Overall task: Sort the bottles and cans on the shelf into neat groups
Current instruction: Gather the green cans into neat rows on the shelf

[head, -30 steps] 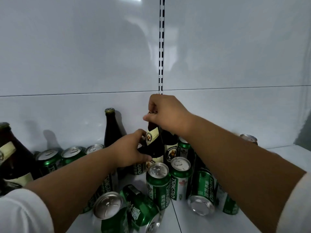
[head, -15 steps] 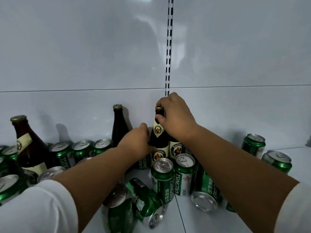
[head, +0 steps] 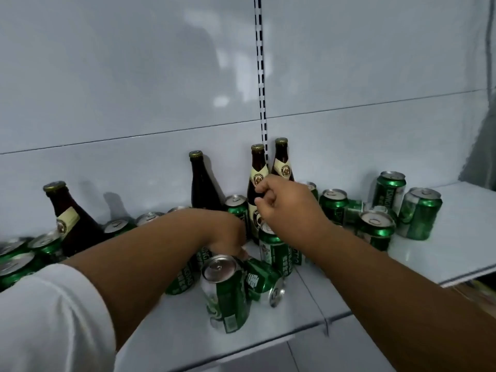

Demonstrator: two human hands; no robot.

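Several brown beer bottles stand along the back panel: one at the left [head: 57, 210], one in the middle [head: 201, 183], and two side by side [head: 257, 173] [head: 281, 162]. Green cans crowd the shelf [head: 442, 251]. My right hand [head: 284, 202] hovers with loosely curled fingers in front of the nearer of the paired bottles, holding nothing. My left hand [head: 228, 236] reaches down among the cans, its fingers curled over the top of an upright green can [head: 204, 257]. A tilted can [head: 225, 291] and a lying can [head: 263, 280] are just in front.
More cans stand at the right [head: 375, 229] [head: 420, 213] [head: 389, 189] and in a row at the far left [head: 16, 261]. A slotted upright [head: 261, 76] runs down the back panel. The shelf's front edge [head: 324, 322] is close to the front cans.
My right hand has let go of the bottle's top and dropped lower. My left hand has left the bottle's body and sunk among the cans. The view has shifted right.
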